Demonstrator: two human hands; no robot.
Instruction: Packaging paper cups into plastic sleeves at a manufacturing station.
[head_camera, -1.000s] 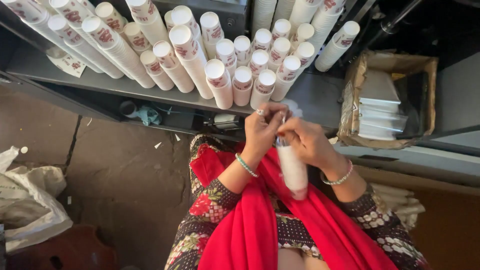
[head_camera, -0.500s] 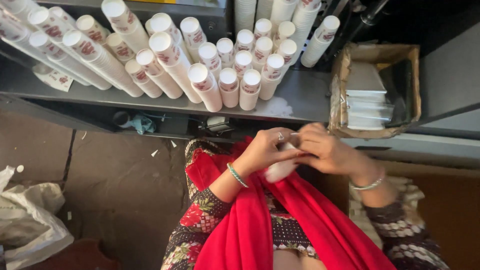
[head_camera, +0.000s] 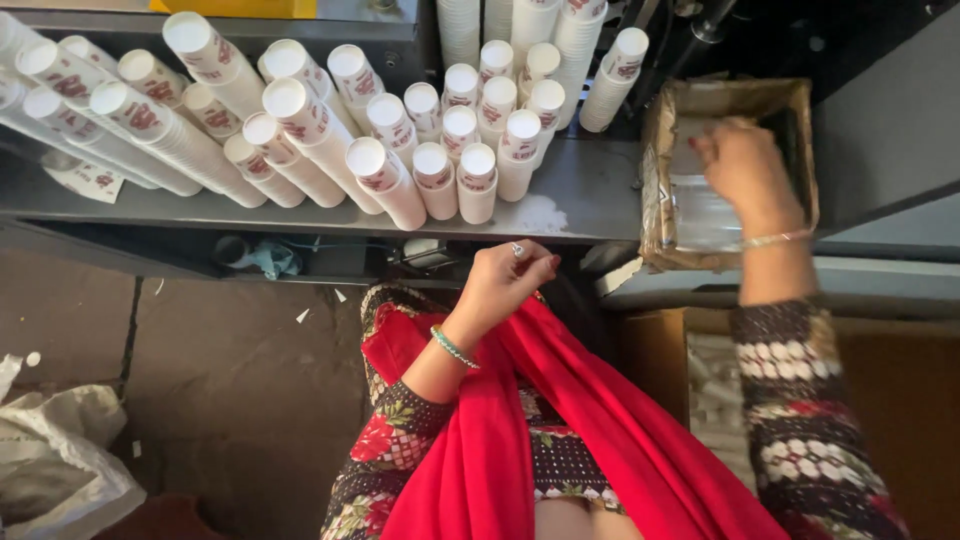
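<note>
White paper cup stacks (head_camera: 385, 185) are laid in rows on the grey table (head_camera: 570, 205), closed ends toward the viewer. The right hand (head_camera: 742, 165) is extended into the cardboard box (head_camera: 655, 170) at the table's right end, over clear plastic sleeves (head_camera: 700, 215); its fingers are curled downward onto the pile, but whether a sleeve is pinched cannot be told, the hand being blurred. The left hand (head_camera: 505, 280) is held just below the table edge, above the red scarf (head_camera: 560, 420), fingers loosely curled together, with nothing seen in the grip. Step judged in hand: one sleeve being picked from the box. The next move would call for a single sleeve to be separated from the pile and its mouth opened with both hands. A white bag (head_camera: 55, 465) is noted on the floor, lower left.
</note>
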